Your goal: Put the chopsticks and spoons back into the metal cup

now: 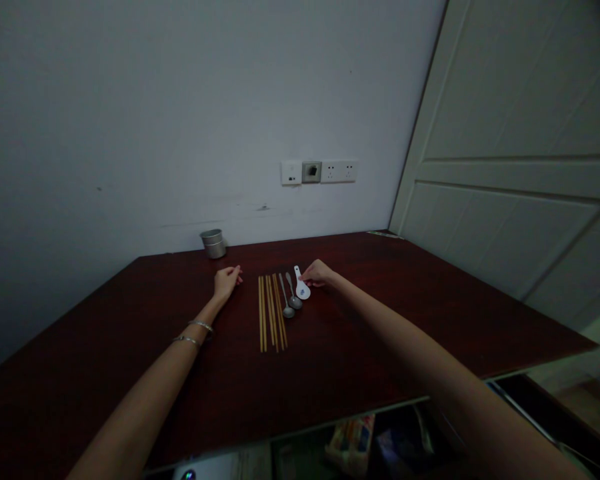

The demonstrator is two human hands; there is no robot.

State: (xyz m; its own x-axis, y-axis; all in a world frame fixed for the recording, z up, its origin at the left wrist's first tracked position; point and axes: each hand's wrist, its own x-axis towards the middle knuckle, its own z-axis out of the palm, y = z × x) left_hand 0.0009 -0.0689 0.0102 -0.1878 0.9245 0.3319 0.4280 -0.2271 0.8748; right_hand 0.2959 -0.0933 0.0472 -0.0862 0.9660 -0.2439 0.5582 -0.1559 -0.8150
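Observation:
My right hand (317,273) has its fingers closed at the handle of a white soup spoon (303,292) with a small blue mark in its bowl. Left of that spoon lie two metal spoons (289,311), side by side with their bowls toward me. Several wooden chopsticks (265,313) form a rough row beside them, pointing away from me. My left hand (226,280) rests on the table left of the chopsticks, its fingers loosely bent and a little apart, with nothing seen in them. Two bangles circle the left wrist.
A metal cup (213,244) stands at the back left of the dark red table (180,400), near the wall. Sockets and a switch (311,172) are on that wall. To the right is a white panelled door (505,147). Below the front edge, an open space holds a colourful packet (351,440).

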